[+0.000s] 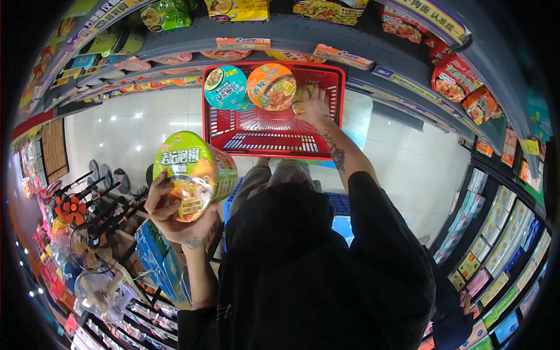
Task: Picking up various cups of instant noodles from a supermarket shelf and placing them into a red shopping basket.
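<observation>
My left hand (181, 218) holds a green instant noodle cup (192, 175) by its lower part, with the printed lid facing up toward me. It is to the left of a red plastic shopping basket (273, 153), outside its rim. Inside the basket my right hand (316, 107) has its thumb and fingers around a smaller-looking green and yellow noodle cup (301, 99), partly hidden by the hand. To its left stand an orange noodle cup (271, 86) and a teal noodle cup (224, 86). Below the teal lid, part of another teal container (243, 104) shows.
Shelves (280, 28) with instant noodle packs curve along the far side, close to the basket. Electric fans (72, 210) crowd the left. Shelves of packaged goods (498, 232) line the right. Another person's dark clothing (450, 315) shows at lower right. Pale floor tiles (389, 162) lie between.
</observation>
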The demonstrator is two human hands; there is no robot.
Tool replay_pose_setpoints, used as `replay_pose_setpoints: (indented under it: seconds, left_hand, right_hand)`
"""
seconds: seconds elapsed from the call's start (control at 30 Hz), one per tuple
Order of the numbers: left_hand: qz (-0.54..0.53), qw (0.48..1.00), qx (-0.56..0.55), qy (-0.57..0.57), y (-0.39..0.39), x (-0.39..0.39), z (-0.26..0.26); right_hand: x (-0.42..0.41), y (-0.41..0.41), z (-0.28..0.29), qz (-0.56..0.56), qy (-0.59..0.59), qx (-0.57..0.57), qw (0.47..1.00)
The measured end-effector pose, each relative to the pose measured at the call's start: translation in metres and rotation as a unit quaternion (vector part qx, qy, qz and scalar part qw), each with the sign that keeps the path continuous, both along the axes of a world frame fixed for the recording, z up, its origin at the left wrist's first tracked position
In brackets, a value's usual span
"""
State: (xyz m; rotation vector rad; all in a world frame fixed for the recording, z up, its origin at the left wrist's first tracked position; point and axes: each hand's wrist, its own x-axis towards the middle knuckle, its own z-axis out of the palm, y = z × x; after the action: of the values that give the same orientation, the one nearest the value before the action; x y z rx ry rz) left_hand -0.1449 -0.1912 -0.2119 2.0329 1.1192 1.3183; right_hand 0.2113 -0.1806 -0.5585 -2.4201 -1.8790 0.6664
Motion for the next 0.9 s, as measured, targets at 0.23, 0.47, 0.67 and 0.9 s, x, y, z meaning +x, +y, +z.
replay_pose_setpoints:
  seconds: [0.23, 0.47, 0.67, 0.9]
  left_hand:
    - [-0.041, 0.998, -0.019, 0.037, -0.015, 0.004, -0.010]
    - [-0.073, 0.995, -0.053, 0.036, -0.022, 0.012, -0.019]
    - [-0.102, 0.992, -0.069, 0.019, -0.026, 0.016, -0.030]
    - [-0.106, 0.990, -0.086, 0.035, -0.028, 0.023, -0.028]
  right_hand:
    - [0.004, -0.003, -0.021, 0.009, -0.017, 0.025, 0.999]
    - [0.001, 0.003, -0.017, -0.026, 0.041, -0.001, 0.999]
    - [0.012, -0.002, -0.014, 0.123, -0.029, -0.013, 0.992]
    - [0.003, -0.012, -0.032, 0.179, -0.062, -0.006, 0.982]
